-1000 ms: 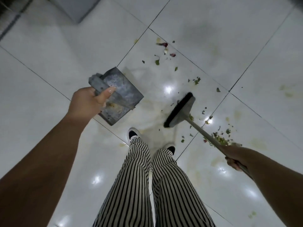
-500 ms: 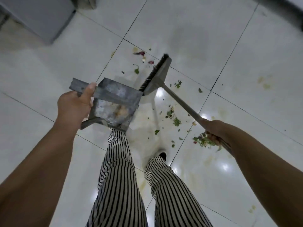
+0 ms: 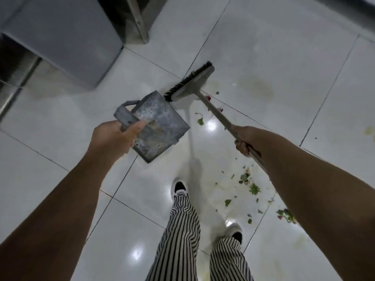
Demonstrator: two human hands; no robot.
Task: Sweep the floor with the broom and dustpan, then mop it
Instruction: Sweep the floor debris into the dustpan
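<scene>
While left hand (image 3: 113, 138) grips dented grey metal dustpan (image 3: 160, 124) | right hand (image 3: 242, 141) clamps grey long-handled broom (image 3: 192, 82), head now farther left | green leaf scraps (image 3: 253, 188) unswept, mopping pending

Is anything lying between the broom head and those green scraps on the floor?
Nothing visible does: only bare tile lies between the broom head and the green scraps. The dustpan, held up in the left hand, is off to the side.
</scene>
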